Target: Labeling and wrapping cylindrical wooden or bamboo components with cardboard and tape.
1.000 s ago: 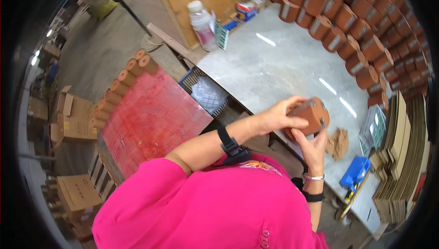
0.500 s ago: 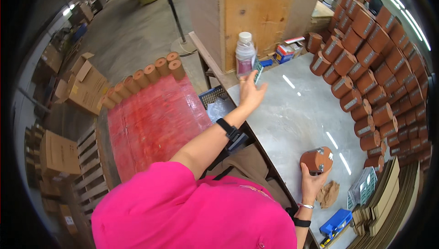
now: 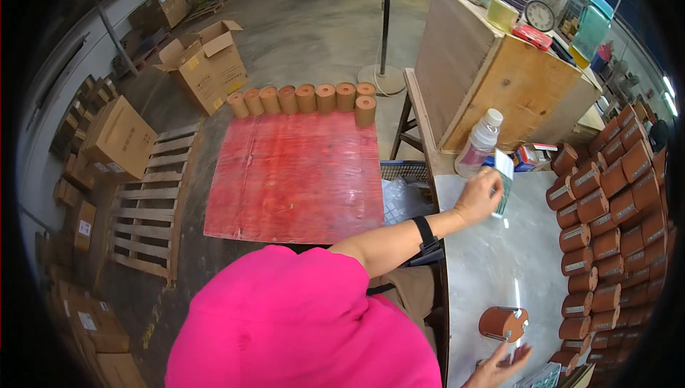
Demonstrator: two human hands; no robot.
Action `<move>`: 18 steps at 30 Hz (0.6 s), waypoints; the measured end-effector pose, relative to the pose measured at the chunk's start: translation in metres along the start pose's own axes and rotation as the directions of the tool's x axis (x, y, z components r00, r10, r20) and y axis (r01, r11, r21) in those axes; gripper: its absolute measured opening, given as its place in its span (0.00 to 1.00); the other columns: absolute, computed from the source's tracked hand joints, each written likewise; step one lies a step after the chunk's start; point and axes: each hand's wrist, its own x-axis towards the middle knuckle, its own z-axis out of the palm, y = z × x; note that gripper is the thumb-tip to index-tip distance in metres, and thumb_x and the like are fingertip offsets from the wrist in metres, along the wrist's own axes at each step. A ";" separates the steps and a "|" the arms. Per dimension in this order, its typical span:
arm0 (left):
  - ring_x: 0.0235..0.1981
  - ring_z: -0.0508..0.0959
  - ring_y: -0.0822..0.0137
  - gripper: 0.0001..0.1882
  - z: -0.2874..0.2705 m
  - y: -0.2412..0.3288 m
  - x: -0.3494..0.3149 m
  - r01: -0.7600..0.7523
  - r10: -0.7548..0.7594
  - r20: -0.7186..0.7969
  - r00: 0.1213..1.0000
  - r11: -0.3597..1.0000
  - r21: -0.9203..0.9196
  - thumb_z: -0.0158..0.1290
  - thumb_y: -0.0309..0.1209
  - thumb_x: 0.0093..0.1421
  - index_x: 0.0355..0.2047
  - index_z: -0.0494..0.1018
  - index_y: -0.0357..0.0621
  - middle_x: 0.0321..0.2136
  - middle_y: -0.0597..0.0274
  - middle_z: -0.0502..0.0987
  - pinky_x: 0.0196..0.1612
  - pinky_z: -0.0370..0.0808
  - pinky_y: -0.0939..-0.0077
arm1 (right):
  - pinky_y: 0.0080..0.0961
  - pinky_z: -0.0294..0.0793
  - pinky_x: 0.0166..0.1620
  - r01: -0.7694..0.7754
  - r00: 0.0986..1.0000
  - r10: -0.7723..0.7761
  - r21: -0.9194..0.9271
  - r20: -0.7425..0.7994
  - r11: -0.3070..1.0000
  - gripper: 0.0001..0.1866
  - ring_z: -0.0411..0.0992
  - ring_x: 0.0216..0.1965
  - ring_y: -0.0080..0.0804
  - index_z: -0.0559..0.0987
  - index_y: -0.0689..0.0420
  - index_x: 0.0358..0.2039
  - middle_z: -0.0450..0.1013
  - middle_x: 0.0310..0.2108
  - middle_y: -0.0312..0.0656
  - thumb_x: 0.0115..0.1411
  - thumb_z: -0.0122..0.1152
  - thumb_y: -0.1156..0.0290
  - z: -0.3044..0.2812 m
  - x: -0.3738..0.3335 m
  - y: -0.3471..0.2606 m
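Note:
My left hand (image 3: 479, 197) is closed on a green-and-white sheet (image 3: 504, 174), beside a clear plastic bottle (image 3: 479, 147) with a white cap. On the grey work surface (image 3: 474, 259) lies a reddish-brown cylinder (image 3: 499, 322) on its side. A pale strip runs along its top, and light patches show on its end face. Just below it my right hand (image 3: 501, 368) is open, fingers spread, with the fingertips close to the cylinder. Whether they touch it I cannot tell. The lower frame edge cuts off my right wrist.
Stacked reddish-brown cylinders (image 3: 606, 245) line the right side. A wooden box (image 3: 499, 81) stands at the far end. Left of me is a red board (image 3: 292, 181) with brown cylinders (image 3: 305, 98) along its far edge. Beyond are a pallet (image 3: 146, 213) and an open carton (image 3: 207, 67).
The view has swung left. My left hand, open near the sheet before, now grips it. My right hand has let go of the cylinder, which rests on the work surface.

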 end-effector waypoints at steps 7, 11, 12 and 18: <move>0.35 0.77 0.48 0.11 -0.015 0.112 -0.022 -0.069 0.380 0.905 0.195 0.925 -0.373 0.52 0.19 0.45 0.31 0.74 0.38 0.30 0.50 0.78 0.38 0.73 0.56 | 0.35 0.78 0.51 0.095 0.995 -0.103 0.256 0.019 0.962 0.30 0.75 0.47 0.47 0.74 0.60 0.56 0.72 0.51 0.54 0.56 0.73 0.63 -0.032 0.006 -0.059; 0.36 0.79 0.51 0.14 -0.025 0.151 -0.022 -0.092 0.558 0.821 -0.119 0.817 -0.569 0.56 0.23 0.44 0.34 0.76 0.41 0.30 0.52 0.80 0.38 0.73 0.58 | 0.38 0.75 0.54 0.389 0.866 -0.433 0.204 0.252 0.898 0.32 0.73 0.50 0.49 0.73 0.60 0.58 0.71 0.53 0.55 0.56 0.73 0.63 -0.033 0.017 -0.062; 0.36 0.78 0.51 0.14 -0.029 0.155 -0.021 -0.078 0.535 0.818 -0.211 0.825 -0.560 0.57 0.23 0.45 0.35 0.76 0.42 0.31 0.52 0.80 0.39 0.73 0.58 | 0.39 0.74 0.55 0.460 0.807 -0.503 0.204 0.308 0.864 0.32 0.73 0.50 0.49 0.73 0.60 0.58 0.70 0.54 0.55 0.56 0.73 0.63 -0.032 0.019 -0.064; 0.38 0.78 0.52 0.15 -0.033 0.155 -0.032 -0.126 0.471 0.779 -0.413 0.818 -0.562 0.60 0.24 0.47 0.38 0.75 0.42 0.34 0.53 0.79 0.42 0.72 0.59 | 0.44 0.67 0.59 0.539 0.782 -0.571 0.187 0.252 0.821 0.20 0.70 0.56 0.53 0.79 0.64 0.47 0.74 0.49 0.57 0.57 0.71 0.67 -0.043 0.011 -0.119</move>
